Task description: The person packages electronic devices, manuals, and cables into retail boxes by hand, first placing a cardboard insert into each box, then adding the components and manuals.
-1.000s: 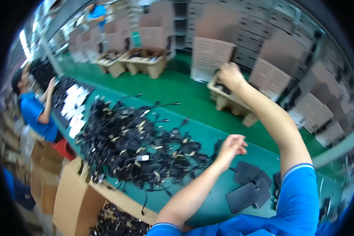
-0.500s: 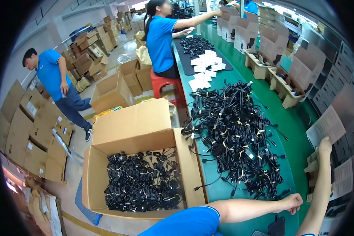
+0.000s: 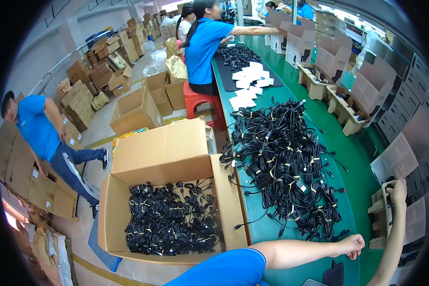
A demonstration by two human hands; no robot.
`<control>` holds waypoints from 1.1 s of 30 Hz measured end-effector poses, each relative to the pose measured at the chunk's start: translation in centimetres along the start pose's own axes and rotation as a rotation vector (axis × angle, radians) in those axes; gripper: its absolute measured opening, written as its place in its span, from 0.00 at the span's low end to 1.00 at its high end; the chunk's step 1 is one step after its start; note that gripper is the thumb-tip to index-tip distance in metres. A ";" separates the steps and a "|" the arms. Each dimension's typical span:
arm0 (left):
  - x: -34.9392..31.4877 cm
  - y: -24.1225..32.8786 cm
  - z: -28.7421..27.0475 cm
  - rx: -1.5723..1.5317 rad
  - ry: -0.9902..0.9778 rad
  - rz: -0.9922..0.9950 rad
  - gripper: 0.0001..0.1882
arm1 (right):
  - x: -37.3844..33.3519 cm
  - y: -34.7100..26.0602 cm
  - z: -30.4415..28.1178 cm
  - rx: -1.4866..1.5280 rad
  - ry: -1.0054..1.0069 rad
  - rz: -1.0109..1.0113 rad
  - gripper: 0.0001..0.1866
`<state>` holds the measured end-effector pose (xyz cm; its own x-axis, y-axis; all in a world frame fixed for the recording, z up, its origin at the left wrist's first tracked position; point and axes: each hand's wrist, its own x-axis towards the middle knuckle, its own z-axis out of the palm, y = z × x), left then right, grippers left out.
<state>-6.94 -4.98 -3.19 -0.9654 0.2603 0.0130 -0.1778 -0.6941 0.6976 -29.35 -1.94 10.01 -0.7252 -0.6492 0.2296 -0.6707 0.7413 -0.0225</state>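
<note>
My left hand (image 3: 352,245) hangs over the green table just below the black cable heap, its fingers curled in with nothing visible in them. At the right, my right hand (image 3: 396,191) reaches into a beige molded tray (image 3: 377,209) beside an upright printed carton flap (image 3: 398,157). Its fingers are bent at a black item (image 3: 389,189) in the tray; what they grip is hard to make out. Bundled black cables (image 3: 291,162) with pale ties lie piled on the green table (image 3: 267,231). More tied cables (image 3: 171,219) fill an open cardboard box (image 3: 159,148) at the left.
White cards (image 3: 250,76) lie on a dark mat beyond the cables, near a seated co-worker (image 3: 205,52). More molded trays (image 3: 348,107) with raised flaps line the far right. Another person (image 3: 40,124) walks at the left by stacked cartons. A dark flat pouch (image 3: 333,275) lies near me.
My right hand has come down from the carton flap into the tray. My left hand has barely moved. The person at the left has moved nearer; the seated co-worker's arm reaches farther right.
</note>
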 end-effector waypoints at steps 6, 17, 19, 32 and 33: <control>0.0 -0.2 -0.4 0.001 0.009 0.013 0.07 | -1.6 -0.1 1.0 0.264 0.102 0.000 0.07; -0.1 0.3 0.0 -0.040 0.041 0.018 0.05 | -3.3 -2.6 -3.2 0.634 0.116 0.224 0.11; 0.0 0.1 0.1 -0.038 0.028 0.029 0.05 | -2.6 -0.3 -1.8 0.269 0.134 -0.045 0.10; -0.8 0.1 0.1 -0.016 0.023 0.019 0.07 | -3.7 2.7 -1.6 0.199 0.111 -0.139 0.10; -1.3 0.5 -0.2 -0.014 0.037 0.010 0.07 | -4.1 0.1 -2.2 0.118 0.093 -0.119 0.11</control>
<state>-5.83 -5.78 -3.03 -0.9735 0.2287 -0.0064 -0.1704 -0.7061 0.6873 -26.16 1.18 11.18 -0.6259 -0.7084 0.3262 -0.7685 0.6315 -0.1029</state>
